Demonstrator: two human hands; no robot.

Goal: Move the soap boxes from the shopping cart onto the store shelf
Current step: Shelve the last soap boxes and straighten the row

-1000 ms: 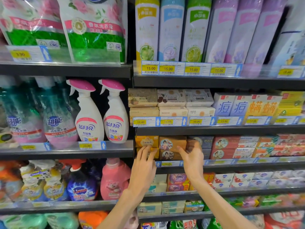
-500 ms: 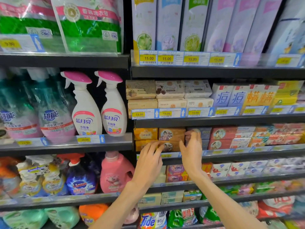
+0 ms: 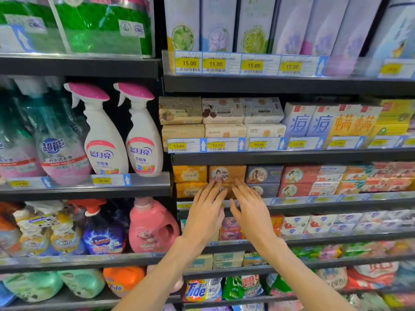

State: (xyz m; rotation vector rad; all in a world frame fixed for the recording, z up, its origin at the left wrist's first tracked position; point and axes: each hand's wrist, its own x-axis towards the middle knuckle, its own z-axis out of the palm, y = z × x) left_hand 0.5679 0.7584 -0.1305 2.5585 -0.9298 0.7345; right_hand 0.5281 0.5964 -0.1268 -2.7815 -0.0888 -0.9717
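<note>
Two hands reach up side by side in the head view, the left hand [image 3: 207,206] and the right hand [image 3: 250,207] close together, fingers straight and flat, fingertips touching the front of the brown soap boxes [image 3: 226,175] stacked two high on the store shelf [image 3: 314,204]. Neither hand grips anything. Those boxes sit just right of the yellow soap boxes [image 3: 189,174] and just left of the dark blue boxes [image 3: 263,175]; the shopping cart is out of sight. The step appears to be squaring the stack: press evenly with both palms so the lower box slides back flush with the upper one, and avoid nudging the yellow neighbours sideways. Readable writing, taken from the brown stack outward: directly above it, price tags [image 3: 216,145] show 13.80, 13.80 and 10.90; higher up, four tags read 15.00. To the left, white spray bottles [image 3: 105,140] carry 蓝月亮 above a 20.00 tag. Well below, a Tide bag [image 3: 196,290] shows its name. Print on the brown boxes themselves is too small to read.
</note>
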